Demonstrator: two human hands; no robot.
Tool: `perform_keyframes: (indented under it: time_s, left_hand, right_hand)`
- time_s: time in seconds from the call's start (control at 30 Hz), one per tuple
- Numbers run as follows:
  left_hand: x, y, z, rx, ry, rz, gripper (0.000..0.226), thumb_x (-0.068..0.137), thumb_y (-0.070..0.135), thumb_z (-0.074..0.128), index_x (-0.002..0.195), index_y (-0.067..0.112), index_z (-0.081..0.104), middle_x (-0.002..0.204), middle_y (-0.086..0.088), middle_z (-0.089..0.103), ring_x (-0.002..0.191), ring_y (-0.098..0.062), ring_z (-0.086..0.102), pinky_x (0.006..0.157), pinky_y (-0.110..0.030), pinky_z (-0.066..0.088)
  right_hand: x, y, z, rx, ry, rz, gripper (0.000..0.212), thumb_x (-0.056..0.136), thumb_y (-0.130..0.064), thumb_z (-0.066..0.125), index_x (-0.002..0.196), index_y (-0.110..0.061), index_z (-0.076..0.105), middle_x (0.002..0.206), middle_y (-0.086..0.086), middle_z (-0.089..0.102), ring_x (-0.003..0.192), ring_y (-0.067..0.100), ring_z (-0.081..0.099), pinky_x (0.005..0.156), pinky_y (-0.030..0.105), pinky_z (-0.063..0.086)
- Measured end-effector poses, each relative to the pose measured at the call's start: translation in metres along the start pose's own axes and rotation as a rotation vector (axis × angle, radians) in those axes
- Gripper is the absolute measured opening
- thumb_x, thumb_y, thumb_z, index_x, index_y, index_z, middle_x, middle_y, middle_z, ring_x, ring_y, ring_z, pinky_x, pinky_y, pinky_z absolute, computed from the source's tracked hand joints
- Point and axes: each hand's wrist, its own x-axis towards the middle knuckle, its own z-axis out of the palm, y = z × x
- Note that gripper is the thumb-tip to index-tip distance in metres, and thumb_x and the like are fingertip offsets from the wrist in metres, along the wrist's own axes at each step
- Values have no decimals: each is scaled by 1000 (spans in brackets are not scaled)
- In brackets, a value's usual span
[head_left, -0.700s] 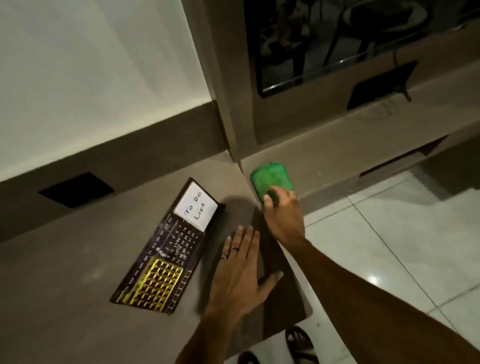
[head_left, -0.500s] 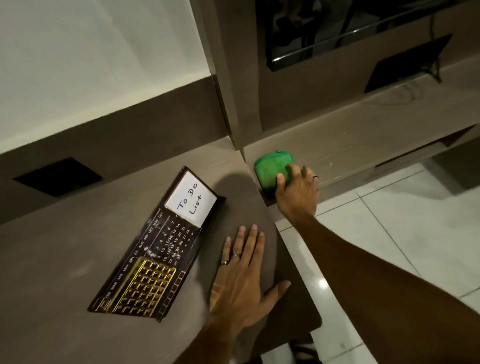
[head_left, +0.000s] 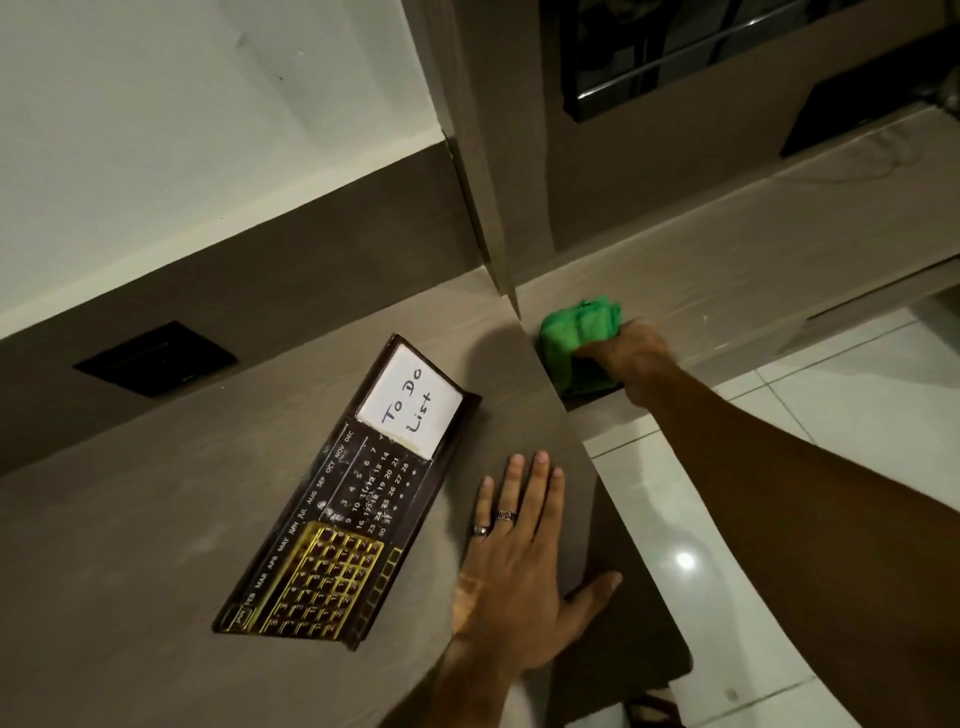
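A folded green cloth (head_left: 576, 327) lies on the lower wooden ledge (head_left: 737, 270), right beside the corner of the higher desk top (head_left: 156, 519). My right hand (head_left: 634, 358) reaches over to it and grips its near right side, fingers curled into the fabric. My left hand (head_left: 519, 556) lies flat on the desk top near its right edge, fingers straight and spread, two rings on it. A dark desk calendar board (head_left: 353, 509) with a white "To Do List" card lies just left of that hand.
A vertical wood panel (head_left: 483, 156) rises behind the cloth at the desk's corner. A black recessed socket plate (head_left: 156, 358) sits in the desk's back strip. White floor tiles (head_left: 857, 395) lie to the right, a sandalled foot (head_left: 654, 709) below.
My right hand has shifted from touching the cloth's near edge to gripping its right side. The cloth now looks bunched. My left hand stays flat on the desk.
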Motion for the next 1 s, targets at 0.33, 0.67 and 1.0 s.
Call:
perform_keyframes:
  time_s: [0.33, 0.67, 1.0]
  left_hand:
    - [-5, -2, -22, -125, -9, 0, 100, 77, 84, 23, 147, 26, -20, 158, 3, -26, 144, -14, -25, 120, -48, -1]
    - [-54, -49, -141, -87, 427, -104, 78, 85, 53, 48, 148, 21, 16, 159, 0, 19, 148, -15, 6, 119, -42, 12]
    - [-120, -127, -154, -48, 269, -265, 89, 76, 58, 52, 149, 23, 14, 160, 1, 14, 148, -13, 2, 121, -45, 7]
  right_hand:
    - [-75, -25, -34, 220, -110, -418, 51, 72, -6, 80, 109, -29, 52, 101, -4, 62, 96, 19, 65, 63, 33, 61]
    - [-204, -44, -29, 953, -359, -281, 34, 69, -6, 72, 102, -15, 74, 104, 9, 75, 96, 28, 71, 77, 43, 57]
    - [-261, -14, 29, 868, -374, -258, 38, 68, 4, 78, 103, -7, 70, 84, 4, 77, 73, 11, 73, 57, 17, 53]
